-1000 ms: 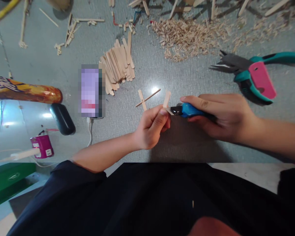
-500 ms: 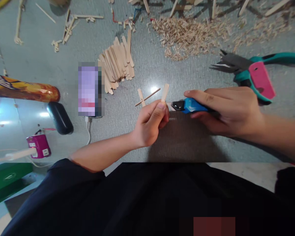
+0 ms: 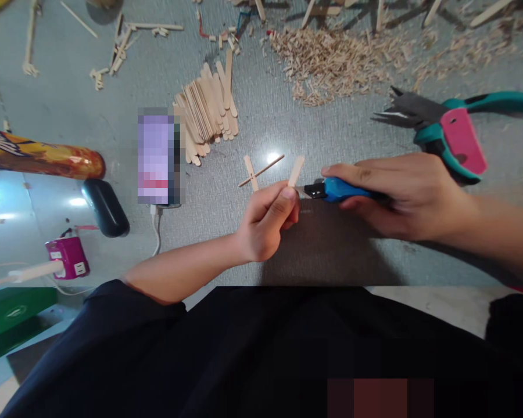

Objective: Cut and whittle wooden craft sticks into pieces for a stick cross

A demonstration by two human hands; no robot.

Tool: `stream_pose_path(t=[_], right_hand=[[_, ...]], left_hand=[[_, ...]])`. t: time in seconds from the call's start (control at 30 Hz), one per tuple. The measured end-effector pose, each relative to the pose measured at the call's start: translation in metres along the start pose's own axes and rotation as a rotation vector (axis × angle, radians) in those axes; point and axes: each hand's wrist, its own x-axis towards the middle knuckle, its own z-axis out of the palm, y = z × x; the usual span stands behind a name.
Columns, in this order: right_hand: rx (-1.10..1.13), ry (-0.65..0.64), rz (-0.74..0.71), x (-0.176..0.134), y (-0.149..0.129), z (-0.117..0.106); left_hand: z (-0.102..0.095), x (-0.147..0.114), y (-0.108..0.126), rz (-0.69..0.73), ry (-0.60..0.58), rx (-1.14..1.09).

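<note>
Between the thumb and fingers of my left hand [image 3: 270, 217] is a pale wooden craft stick [image 3: 297, 170], its rounded end pointing up and away. My right hand [image 3: 407, 194] is wrapped round a blue box cutter [image 3: 342, 190] with a black nose. Its tip points left and sits close beside my left fingertips; whether the blade touches the stick I cannot tell. Just beyond my left hand, a thin stick [image 3: 268, 166] lies crossed over another craft stick [image 3: 249, 167] on the grey table [image 3: 218, 215].
Craft sticks [image 3: 203, 110] are stacked beside a blurred phone [image 3: 156, 157] on a cable. Wood shavings [image 3: 335, 64] are heaped at the back. Teal-handled pliers [image 3: 440, 116] lie right. At left are a snack tube [image 3: 43, 157], a dark case [image 3: 105, 207] and a purple plug adapter [image 3: 68, 258].
The craft stick in my left hand has shifted slightly nearer to me and tilted further right. The box cutter's tip has moved a little closer to my left fingers.
</note>
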Motion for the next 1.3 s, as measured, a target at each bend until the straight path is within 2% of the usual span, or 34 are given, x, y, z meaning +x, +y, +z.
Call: stream_pose_path(t=[0.1,0.33,0.57,0.67,0.87,1.1,1.3], right_hand=[[0.017,-0.03,-0.08,0.001,0.002,-0.002],[0.114,-0.056,-0.049,0.002,-0.001,-0.001],[0.04,0.029,-0.028,-0.001,-0.007,0.008],[0.016,0.074,-0.031,-0.003,-0.012,0.012],[0.043,0.075,0.028,-0.004,-0.018,0.012],[-0.13,0.121,-0.052,0.001,-0.008,0.007],[-0.386,0.236,-0.165,0.001,0.001,0.009]], left_hand=[[-0.001,-0.004,-0.001,0.041,-0.013,0.035],[-0.005,-0.009,-0.002,0.114,-0.07,0.109],[-0.002,-0.007,-0.005,0.094,-0.051,0.096],[-0.002,-0.007,-0.006,0.145,-0.055,0.134],[-0.004,-0.008,-0.008,0.211,-0.06,0.218],[0.001,0.0,-0.008,0.112,-0.055,0.002],[0.002,0.003,-0.008,0.112,0.003,0.013]])
